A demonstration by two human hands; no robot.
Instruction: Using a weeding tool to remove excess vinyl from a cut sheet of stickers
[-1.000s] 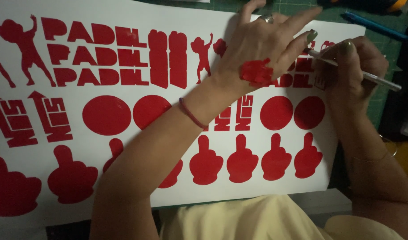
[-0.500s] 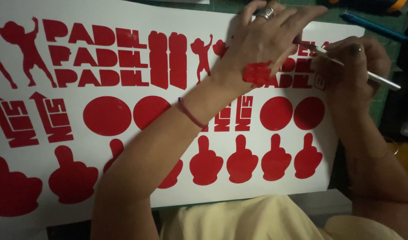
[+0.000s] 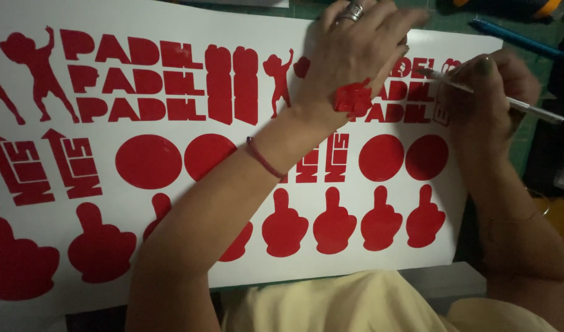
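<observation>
**Inspector:** Head view shows the left hand (image 3: 355,55) spread flat, fingers wide, pressing the white sheet (image 3: 189,18) near its top edge, with a crumpled red vinyl scrap (image 3: 353,98) stuck at the heel of the palm. The right hand (image 3: 488,92) pinches a slim silver craft knife (image 3: 509,101), tip aimed at the red lettering just beside the left hand.

**Assistant:** Risks?

**Inspector:** The tip works close to the left thumb; a slip could nick skin or score a neighbouring cut-out. The clinging scrap could re-stick onto good shapes.

**Assistant:** Markings on the sheet?

**Inspector:** Red only: stacked word blocks upper left and right, figure silhouettes (image 3: 39,71), round discs (image 3: 148,161) mid-row, hand-shaped cut-outs (image 3: 334,224) along the bottom. Green cutting mat (image 3: 460,18) beyond.
</observation>
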